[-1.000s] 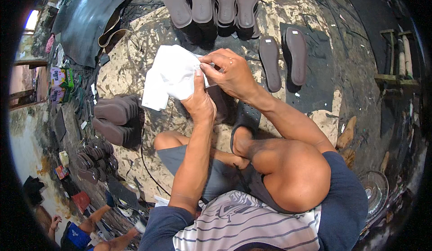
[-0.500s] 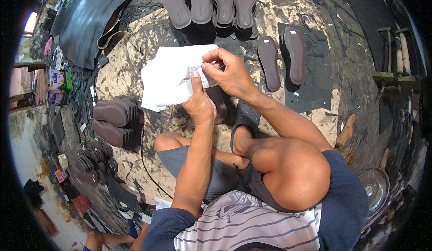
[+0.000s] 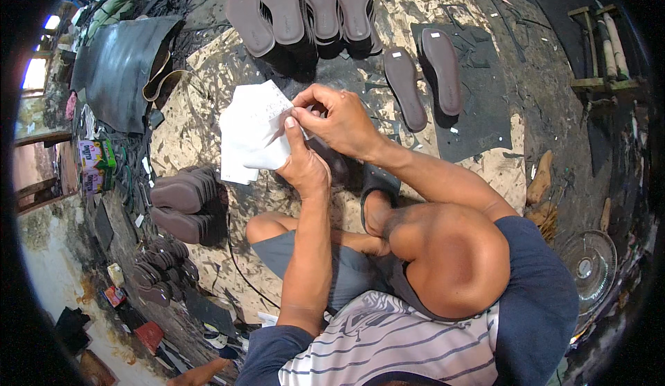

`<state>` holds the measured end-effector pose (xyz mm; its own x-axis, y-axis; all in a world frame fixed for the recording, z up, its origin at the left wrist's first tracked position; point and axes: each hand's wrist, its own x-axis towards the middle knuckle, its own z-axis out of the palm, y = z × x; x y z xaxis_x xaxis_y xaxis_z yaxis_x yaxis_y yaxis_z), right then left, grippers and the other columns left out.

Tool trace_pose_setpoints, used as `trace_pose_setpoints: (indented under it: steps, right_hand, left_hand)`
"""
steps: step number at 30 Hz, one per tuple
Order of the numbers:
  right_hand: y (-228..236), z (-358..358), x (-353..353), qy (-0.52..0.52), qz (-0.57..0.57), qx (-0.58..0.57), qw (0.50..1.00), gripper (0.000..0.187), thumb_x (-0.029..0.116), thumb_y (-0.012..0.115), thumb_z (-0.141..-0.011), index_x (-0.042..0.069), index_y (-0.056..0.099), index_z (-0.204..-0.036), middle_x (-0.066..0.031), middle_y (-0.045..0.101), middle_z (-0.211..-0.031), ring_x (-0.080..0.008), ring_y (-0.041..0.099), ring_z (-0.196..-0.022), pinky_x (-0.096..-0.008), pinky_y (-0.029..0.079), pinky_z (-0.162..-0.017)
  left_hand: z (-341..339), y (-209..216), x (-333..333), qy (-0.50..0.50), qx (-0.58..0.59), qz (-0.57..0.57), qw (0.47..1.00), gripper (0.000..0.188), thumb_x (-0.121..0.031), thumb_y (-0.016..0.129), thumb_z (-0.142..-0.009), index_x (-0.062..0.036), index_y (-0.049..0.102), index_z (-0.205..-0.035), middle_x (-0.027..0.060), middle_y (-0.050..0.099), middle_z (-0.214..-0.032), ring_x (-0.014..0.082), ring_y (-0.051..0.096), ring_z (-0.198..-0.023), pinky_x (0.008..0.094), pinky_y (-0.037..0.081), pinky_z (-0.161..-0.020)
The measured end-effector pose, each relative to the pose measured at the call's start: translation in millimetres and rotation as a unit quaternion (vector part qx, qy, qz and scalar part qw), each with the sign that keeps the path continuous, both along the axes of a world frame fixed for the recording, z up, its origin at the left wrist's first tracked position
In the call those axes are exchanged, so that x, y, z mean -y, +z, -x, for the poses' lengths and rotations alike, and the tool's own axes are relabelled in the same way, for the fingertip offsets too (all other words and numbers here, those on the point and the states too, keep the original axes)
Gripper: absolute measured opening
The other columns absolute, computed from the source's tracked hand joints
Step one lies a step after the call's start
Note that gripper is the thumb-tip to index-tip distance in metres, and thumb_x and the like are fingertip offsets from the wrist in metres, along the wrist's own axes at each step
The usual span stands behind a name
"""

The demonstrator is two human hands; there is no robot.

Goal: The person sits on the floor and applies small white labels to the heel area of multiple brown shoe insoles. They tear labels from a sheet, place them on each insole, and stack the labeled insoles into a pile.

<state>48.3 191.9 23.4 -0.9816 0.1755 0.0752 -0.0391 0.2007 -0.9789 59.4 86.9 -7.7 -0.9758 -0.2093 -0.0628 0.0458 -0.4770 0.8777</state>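
Note:
A few white paper sheets (image 3: 253,126), bent and creased, carry small print near their upper right edge. My left hand (image 3: 306,168) grips them at the lower right, thumb on top and the other fingers underneath. At the printed edge my right hand (image 3: 339,121) has its thumb and forefinger pinched together. Whether a small label or only the paper's edge is between those fingertips, I cannot make out. Beyond my hands stand stacks of brown shoe insoles (image 3: 282,12) with small white labels at their far ends. A single labelled insole (image 3: 405,88) lies to the right.
Another insole pile (image 3: 441,74) stands on a black sheet (image 3: 478,123) at the right. More insole stacks (image 3: 181,192) lean at the left, with smaller dark pieces (image 3: 161,272) nearer me. A black rubber sheet (image 3: 121,67) curls at the far left. A fan (image 3: 587,268) stands at lower right.
The paper sheets have been turned and bent, so more of the printed side shows. My right hand has shifted slightly left, still pinching at the edge. The whole view has also turned slightly.

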Motion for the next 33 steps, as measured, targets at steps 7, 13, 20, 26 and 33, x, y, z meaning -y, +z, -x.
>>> trace_pose_setpoints:
  steps: [7,13,20,26,33]
  right_hand:
    - [-13,-1,8,-0.046,0.101,0.001,0.994,0.024,0.02,0.074,-0.091,0.0,0.074,-0.105,-0.0131,0.077,-0.092,-0.0148,0.071,-0.082,-0.0311,0.056,-0.075]
    - [-26,5,9,-0.048,0.214,0.009,0.976,0.022,0.018,0.074,-0.093,-0.001,0.074,-0.103,-0.0093,0.077,-0.096,-0.0119,0.07,-0.088,-0.0297,0.056,-0.079]
    - [-25,7,10,-0.041,0.277,0.019,0.96,0.024,0.019,0.074,-0.094,-0.003,0.073,-0.103,-0.0095,0.075,-0.1,-0.0122,0.069,-0.092,-0.0298,0.056,-0.083]
    - [-29,10,6,-0.029,0.233,0.022,0.972,0.024,0.017,0.075,-0.093,-0.004,0.073,-0.104,-0.0101,0.076,-0.101,-0.0124,0.069,-0.093,-0.0286,0.056,-0.084]
    - [-30,13,12,-0.037,0.251,0.021,0.967,0.017,0.009,0.072,-0.097,-0.005,0.069,-0.108,-0.0095,0.073,-0.103,-0.0114,0.068,-0.093,-0.0272,0.058,-0.084]
  left_hand:
    - [4,-5,-10,0.063,-0.011,0.097,0.993,0.027,-0.009,0.066,-0.102,0.0079,0.063,-0.123,0.014,0.069,-0.119,0.0206,0.067,-0.106,0.0336,0.054,-0.096]
    - [7,-12,-14,0.045,-0.031,0.144,0.988,0.025,-0.009,0.065,-0.103,0.0083,0.065,-0.121,0.0138,0.069,-0.122,0.0197,0.066,-0.107,0.0339,0.053,-0.096]
    - [9,-7,-19,0.064,-0.014,0.054,0.996,0.026,-0.009,0.065,-0.103,0.0078,0.065,-0.122,0.0141,0.069,-0.12,0.0199,0.066,-0.108,0.034,0.053,-0.097]
    - [9,-11,-13,0.051,-0.039,0.162,0.985,0.027,-0.008,0.064,-0.102,0.0076,0.065,-0.125,0.0138,0.069,-0.124,0.0211,0.066,-0.11,0.0351,0.052,-0.099]
    - [11,-8,-9,0.035,-0.032,0.2,0.979,0.028,-0.006,0.063,-0.103,0.0074,0.064,-0.127,0.0145,0.069,-0.125,0.0216,0.066,-0.111,0.0355,0.053,-0.099]
